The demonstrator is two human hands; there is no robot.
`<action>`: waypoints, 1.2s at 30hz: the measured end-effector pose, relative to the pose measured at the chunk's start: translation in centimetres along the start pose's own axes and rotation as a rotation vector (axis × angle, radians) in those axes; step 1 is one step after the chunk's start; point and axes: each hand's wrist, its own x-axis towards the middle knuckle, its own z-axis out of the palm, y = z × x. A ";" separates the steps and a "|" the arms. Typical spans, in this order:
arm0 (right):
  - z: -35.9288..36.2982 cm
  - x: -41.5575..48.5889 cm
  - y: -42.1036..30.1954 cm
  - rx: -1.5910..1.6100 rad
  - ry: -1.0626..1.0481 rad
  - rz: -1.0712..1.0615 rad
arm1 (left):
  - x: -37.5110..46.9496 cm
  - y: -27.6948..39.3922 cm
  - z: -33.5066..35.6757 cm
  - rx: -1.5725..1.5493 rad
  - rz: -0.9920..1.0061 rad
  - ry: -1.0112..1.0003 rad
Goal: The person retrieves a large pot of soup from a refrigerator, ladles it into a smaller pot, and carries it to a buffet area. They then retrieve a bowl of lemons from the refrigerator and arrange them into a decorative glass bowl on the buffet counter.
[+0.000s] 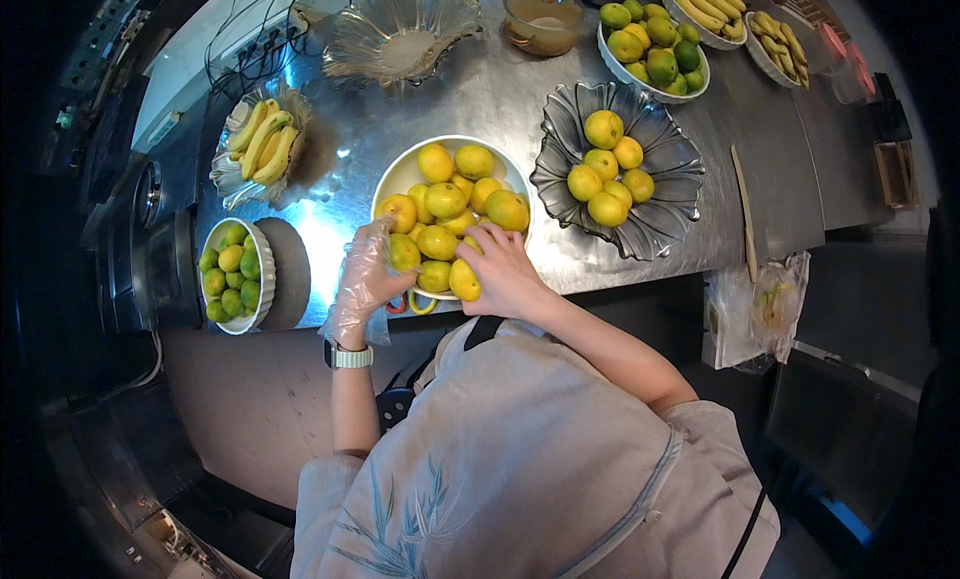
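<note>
A white bowl [379, 180] of yellow-green citrus fruits stands before me on the steel table. My left hand [367, 271], in a clear plastic glove, lies at the bowl's left side with its fingers against the fruit there; whether it grips one is unclear. My bare right hand [501, 267] reaches over the lower right rim, its fingers curled round a yellow citrus fruit [465, 280]. To the right, a dark fluted glass dish [660, 219] holds several yellow citrus fruits [604, 129].
Bananas lie in a glass dish [225, 175] at left, above a white bowl [268, 275] of greener citrus. A clear scalloped dish [401, 50], lidded glass pot [543, 23], another citrus bowl [611, 65] and banana bowls stand at the back. A long thin strip [745, 211] crosses the right edge.
</note>
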 end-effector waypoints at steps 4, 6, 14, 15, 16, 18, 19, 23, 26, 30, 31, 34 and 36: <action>-0.3 -0.2 -0.8 -0.056 -0.006 0.068 | 1.2 -0.6 0.5 -0.005 0.037 0.176; 0.0 0.0 -1.3 -0.091 -0.043 0.111 | 2.4 -2.0 0.5 -0.018 0.065 0.208; -0.9 1.5 -1.0 0.087 -0.144 0.167 | 7.7 -0.7 1.9 0.376 0.009 -0.135; -1.4 1.2 -1.3 0.178 -0.110 0.191 | 7.9 -0.8 1.6 0.394 0.020 -0.167; -2.5 1.0 -1.7 0.271 -0.078 0.211 | 8.1 -0.9 1.4 0.412 0.026 -0.199; -4.4 0.5 -1.4 0.358 0.108 0.213 | 7.8 -0.9 1.2 0.401 0.063 -0.102; -5.4 0.2 -0.7 0.417 0.221 0.220 | 7.6 -0.7 1.1 0.400 0.025 -0.048; -10.6 -1.4 4.6 0.691 0.608 0.599 | 7.4 2.8 -1.3 0.125 0.002 0.119; -11.4 -2.8 12.4 0.357 0.864 0.715 | 7.7 5.8 -0.7 -0.396 -0.068 0.067; -12.1 -3.7 13.7 0.280 0.930 0.711 | 7.2 12.2 0.8 -0.751 0.043 0.025; -12.1 -3.5 12.3 0.131 0.947 0.608 | 7.3 13.4 0.6 -0.554 0.156 0.055; -11.9 -2.3 4.3 0.534 0.695 0.444 | 7.0 16.0 0.5 -0.174 0.386 0.106; -10.6 -1.6 1.5 1.160 0.512 0.214 | 6.8 17.4 0.7 -0.196 0.447 0.123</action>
